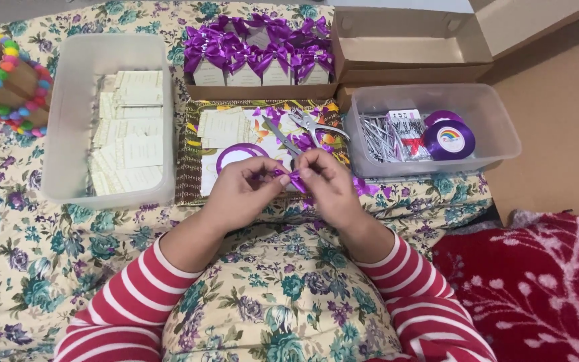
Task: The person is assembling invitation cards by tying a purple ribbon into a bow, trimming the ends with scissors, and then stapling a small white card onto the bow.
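Both hands are pinching a small purple ribbon bow (294, 178) just above the patterned tray (189, 181): the left hand (241, 189) is gripping its left loop with thumb and fingertips, the right hand (330, 182) is grasping its right side. The bow is looking featherlight, soft and a little slippery, likely to crush or unravel, so holding it at the central knot seems safest. Scissors (281, 139) and a hole punch (316, 126) are lying just beyond
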